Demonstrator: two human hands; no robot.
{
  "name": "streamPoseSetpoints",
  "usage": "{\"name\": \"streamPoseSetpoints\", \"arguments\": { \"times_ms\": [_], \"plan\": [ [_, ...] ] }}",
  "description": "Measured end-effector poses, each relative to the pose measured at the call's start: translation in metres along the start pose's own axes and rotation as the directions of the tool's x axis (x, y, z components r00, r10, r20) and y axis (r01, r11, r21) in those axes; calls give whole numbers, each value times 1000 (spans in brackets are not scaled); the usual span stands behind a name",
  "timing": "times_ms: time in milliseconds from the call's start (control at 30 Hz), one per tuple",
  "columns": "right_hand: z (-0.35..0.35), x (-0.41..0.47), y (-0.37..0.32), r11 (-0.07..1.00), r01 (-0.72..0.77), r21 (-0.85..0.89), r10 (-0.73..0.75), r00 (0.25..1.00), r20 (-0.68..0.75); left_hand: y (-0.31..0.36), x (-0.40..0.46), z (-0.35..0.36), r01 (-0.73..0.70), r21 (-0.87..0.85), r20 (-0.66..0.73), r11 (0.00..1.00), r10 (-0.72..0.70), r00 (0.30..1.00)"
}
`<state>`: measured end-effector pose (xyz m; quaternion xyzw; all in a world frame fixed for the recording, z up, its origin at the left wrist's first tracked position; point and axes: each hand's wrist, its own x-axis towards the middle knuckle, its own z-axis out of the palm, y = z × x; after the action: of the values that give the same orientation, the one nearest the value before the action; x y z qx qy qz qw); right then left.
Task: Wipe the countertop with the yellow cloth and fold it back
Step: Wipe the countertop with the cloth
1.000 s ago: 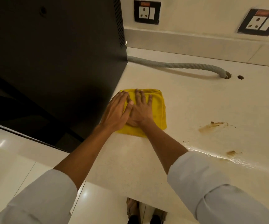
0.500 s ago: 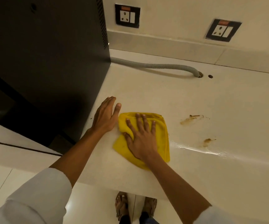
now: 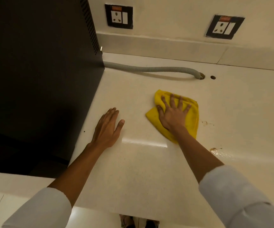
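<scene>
Yellow cloth [image 3: 191,119] slid right under right hand [image 3: 172,116], left hand [image 3: 107,129] flat, apart.

countertop [image 3: 133,170] cream | on it: yellow cloth [image 3: 192,122], grey hose [image 3: 149,69], 2 brown stains [image 3: 207,123]

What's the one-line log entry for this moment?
phase: wiping | right hand: flat on cloth | left hand: flat on countertop, off cloth | stains: right of cloth, unwiped

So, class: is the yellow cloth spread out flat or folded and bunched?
Folded and bunched. The yellow cloth shows doubled layers along its right edge and a rumpled upper left corner, pressed under the flat right hand.
</scene>
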<state>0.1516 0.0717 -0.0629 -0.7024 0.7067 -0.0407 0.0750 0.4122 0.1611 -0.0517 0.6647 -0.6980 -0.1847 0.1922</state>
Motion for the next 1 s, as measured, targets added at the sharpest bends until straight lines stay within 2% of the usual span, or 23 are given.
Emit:
{"name": "streamPoseSetpoints", "arguments": {
  "times_ms": [167, 400, 600, 667, 767, 1000],
  "plan": [
    [9, 7, -69, 991, 135, 15, -136, 990, 43, -3, 7, -8, 29, -121, -106, 992, -42, 993],
    [29, -76, -151, 946, 321, 50, -324, 944, 64, -4, 6, -21, 104, -263, -302, 959, -184, 935],
    [30, -152, -133, 928, 358, 100, -362, 932, 23, 4, 12, -19, 146, -217, -208, 965, -192, 959],
    [28, -172, -112, 936, 341, 87, -343, 939, 18, 14, 14, -12, 140, -189, -150, 972, -170, 974],
    [23, -192, -75, 962, 265, 63, -267, 964, 17, 36, 16, 3, 60, -142, -69, 988, -70, 995],
    [8, -202, 34, 998, -61, -1, 61, 998, 2, 84, 21, 46, -194, 55, 59, 979, 191, 980]
  ]
}}
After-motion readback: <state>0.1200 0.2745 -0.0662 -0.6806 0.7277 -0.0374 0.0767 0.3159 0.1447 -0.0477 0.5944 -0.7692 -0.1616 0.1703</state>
